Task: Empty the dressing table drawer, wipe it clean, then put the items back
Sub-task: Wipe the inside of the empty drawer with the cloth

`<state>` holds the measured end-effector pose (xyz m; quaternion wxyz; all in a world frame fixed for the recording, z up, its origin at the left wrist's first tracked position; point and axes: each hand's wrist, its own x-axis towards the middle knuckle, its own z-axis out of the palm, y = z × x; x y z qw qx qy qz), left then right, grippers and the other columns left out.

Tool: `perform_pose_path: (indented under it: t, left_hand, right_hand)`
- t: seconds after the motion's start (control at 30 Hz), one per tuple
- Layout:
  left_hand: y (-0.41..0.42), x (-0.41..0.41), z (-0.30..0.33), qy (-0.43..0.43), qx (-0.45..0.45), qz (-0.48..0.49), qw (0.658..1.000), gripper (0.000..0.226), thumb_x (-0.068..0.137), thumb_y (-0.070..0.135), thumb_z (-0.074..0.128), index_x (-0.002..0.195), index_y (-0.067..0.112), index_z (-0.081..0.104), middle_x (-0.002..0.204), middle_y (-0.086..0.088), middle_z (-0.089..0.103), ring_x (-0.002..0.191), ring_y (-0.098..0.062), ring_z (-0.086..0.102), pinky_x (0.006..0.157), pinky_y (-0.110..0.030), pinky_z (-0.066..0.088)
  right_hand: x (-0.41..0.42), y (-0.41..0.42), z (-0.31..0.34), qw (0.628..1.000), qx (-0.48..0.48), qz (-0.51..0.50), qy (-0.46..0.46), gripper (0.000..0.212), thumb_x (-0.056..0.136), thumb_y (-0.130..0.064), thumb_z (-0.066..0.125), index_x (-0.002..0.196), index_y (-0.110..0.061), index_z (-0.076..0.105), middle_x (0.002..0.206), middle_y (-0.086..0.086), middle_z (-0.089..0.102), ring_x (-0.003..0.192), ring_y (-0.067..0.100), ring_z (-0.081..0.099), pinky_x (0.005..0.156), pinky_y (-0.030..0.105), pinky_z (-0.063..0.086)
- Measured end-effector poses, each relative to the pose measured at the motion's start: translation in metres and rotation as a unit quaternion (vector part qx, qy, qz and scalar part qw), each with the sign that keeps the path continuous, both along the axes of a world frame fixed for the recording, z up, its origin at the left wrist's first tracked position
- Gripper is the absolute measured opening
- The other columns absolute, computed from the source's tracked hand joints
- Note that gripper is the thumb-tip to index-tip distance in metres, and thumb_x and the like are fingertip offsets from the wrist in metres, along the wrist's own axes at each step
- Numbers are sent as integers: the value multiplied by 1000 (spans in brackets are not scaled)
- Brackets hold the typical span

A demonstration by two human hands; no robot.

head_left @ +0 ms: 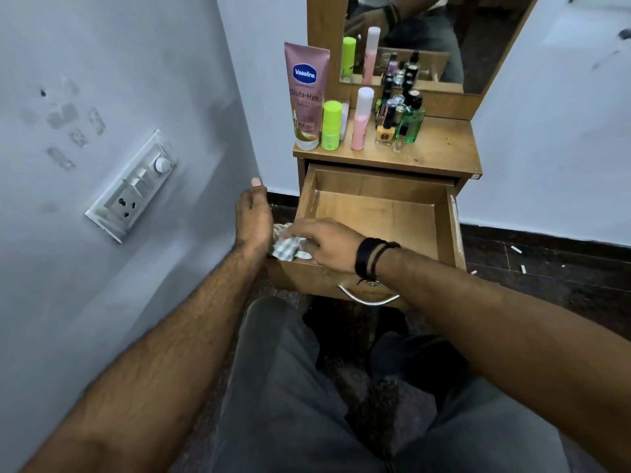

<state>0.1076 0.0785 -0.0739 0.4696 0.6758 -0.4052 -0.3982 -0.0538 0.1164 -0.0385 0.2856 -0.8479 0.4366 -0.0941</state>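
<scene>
Grey trouser legs (283,397) of soft matte cloth are seen nearest, over a dark speckled stone floor (553,302). Beyond them the wooden drawer (375,213) is pulled fully out of the dressing table (444,155); its smooth brown bottom is bare and a curved metal handle (368,298) is fixed to its front. At the drawer's front left corner a crumpled checked cloth (285,249) is pressed under the right hand (324,242), whose fingers are closed down over it; black bands (370,259) are worn on that wrist. The left hand (252,216) is held just outside the drawer's left side, its fingers loosely curled and apart, with nothing gripped. On the table top stand a tall pink tube (306,97), a short lime-green cylinder (331,126), a slim pink bottle (362,119) with a white cap, and a cluster of small glass bottles (401,119), repeated in the mirror (426,39) behind. A white switch plate (131,189) is mounted on the pale, scuffed wall at left.
</scene>
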Motion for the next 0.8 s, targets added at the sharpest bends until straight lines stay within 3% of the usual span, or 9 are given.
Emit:
perform_pose_path:
  t: [0.23,0.37,0.43,0.6,0.7,0.8]
  left_hand:
    - [-3,0,-1,-11,2,-6,1000,62,99,62,27,139,23,55,144,-2,52,132,-22,49,116,-46,36]
    - [-8,0,2,-11,-15,1,1000,57,102,56,31,135,18,58,140,-5,56,129,-23,52,114,-45,38]
    - [-9,1,6,-19,-27,-4,999,53,104,53,31,130,17,60,135,-3,59,125,-21,54,110,-41,41]
    - [-7,-1,12,-83,-53,-38,994,52,106,52,29,124,14,60,118,3,59,108,-14,54,91,-29,38]
    - [-7,-8,9,-119,-68,-59,989,51,107,49,33,124,10,61,117,-2,60,106,-16,54,90,-29,40]
    - [-9,-16,4,-164,-61,-89,981,53,107,50,32,123,9,61,120,-8,62,109,-23,57,95,-36,45]
  right_hand:
    - [-76,31,10,997,-24,26,66,35,95,-9,56,125,-27,61,133,-6,56,121,13,48,104,24,31]
    - [-26,35,-4,992,-82,63,74,45,94,-12,56,135,-31,55,150,-4,44,131,19,46,112,41,35]
    - [11,34,-13,981,-135,77,119,52,92,-10,53,138,-33,52,153,-2,41,128,28,48,105,46,41]
    - [21,35,-16,974,-170,54,138,51,90,-7,50,132,-35,57,148,-10,46,115,28,50,92,44,50]
    - [-18,46,-13,986,-131,31,96,42,94,-18,58,132,-34,60,155,-12,42,128,23,48,107,39,40]
    - [-70,54,1,996,-64,-12,65,39,88,-5,59,119,-25,71,145,-9,54,128,15,50,109,30,32]
